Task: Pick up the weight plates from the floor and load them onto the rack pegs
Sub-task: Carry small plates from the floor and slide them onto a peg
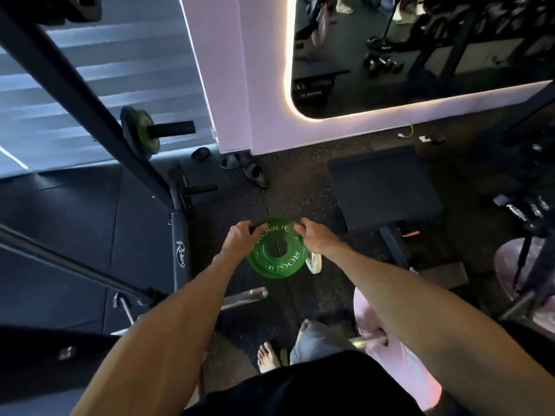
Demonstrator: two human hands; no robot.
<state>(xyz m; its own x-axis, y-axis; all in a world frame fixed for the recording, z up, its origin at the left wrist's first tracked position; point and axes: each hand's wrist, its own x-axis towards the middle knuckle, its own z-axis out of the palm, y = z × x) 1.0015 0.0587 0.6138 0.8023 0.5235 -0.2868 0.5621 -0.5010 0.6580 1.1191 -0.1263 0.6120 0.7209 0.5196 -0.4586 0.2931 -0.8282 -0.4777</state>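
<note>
1. Up and far left of the green plate (285,265) stands the rack (87,106). Its upper peg (172,130) already carries a dark plate (132,130) with a green one against it, pushed back to the upright so the rest of the peg stays free.
2. The lower peg (200,189), up and left of the green plate and nearer to it, looks bare. It is probably your easiest target.
3. Your left hand (238,240) curls over the green plate's upper left rim, fingers behind and thumb on the lettered face.
4. The green plate hangs between both hands, tilted with its face towards you and its hole open to the floor behind. Gripping it at the top lets its weight hang below your hands. I cannot tell whether its lower rim is clear of the floor.
5. Your right hand (315,238) holds the upper right rim the same way, so the load is shared and the hole stays uncovered for the peg.
6. A white plate (314,261) lies on the floor, just right of the green plate and partly hidden behind it. It is probably next to go.
7. The bench (381,187) sits up and right of the green plate, away from your path to the pegs.
</note>
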